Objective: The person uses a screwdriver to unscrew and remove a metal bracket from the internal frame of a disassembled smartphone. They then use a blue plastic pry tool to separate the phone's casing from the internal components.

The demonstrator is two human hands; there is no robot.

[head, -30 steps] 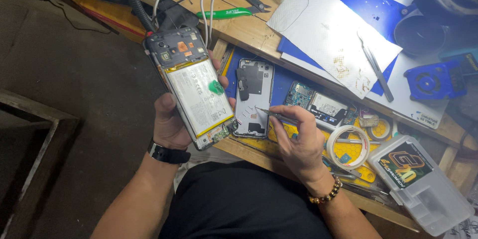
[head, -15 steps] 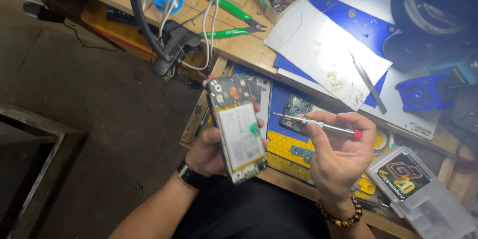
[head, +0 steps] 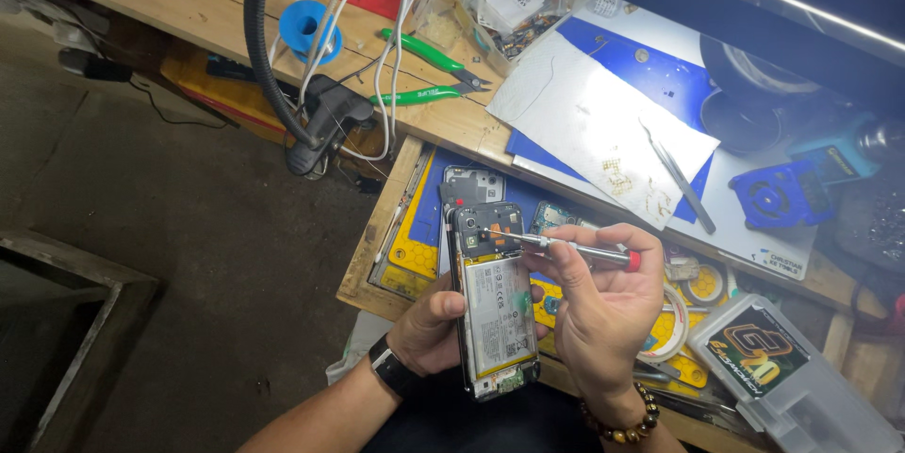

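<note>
My left hand (head: 436,326) grips an opened smartphone (head: 493,297) from behind, back cover off, white battery and dark circuit board showing. My right hand (head: 603,307) holds a slim silver screwdriver (head: 566,247) with a red end cap. Its tip rests on the board near the phone's top end. Both hands hover over an open wooden drawer (head: 377,246) lined with a yellow and blue mat. A removed phone back frame (head: 468,187) lies in the drawer just beyond the phone.
On the wooden bench lie green-handled cutters (head: 429,71), a white sheet (head: 603,128) on a blue mat, tweezers (head: 681,180), a blue holder (head: 778,194) and a black clamp with a hose (head: 320,128). A clear plastic box (head: 792,373) sits at the right. Bare floor spreads left.
The phone has moved right and lower, over the drawer. My right hand has brought the screwdriver's tip from beside the phone onto its upper board.
</note>
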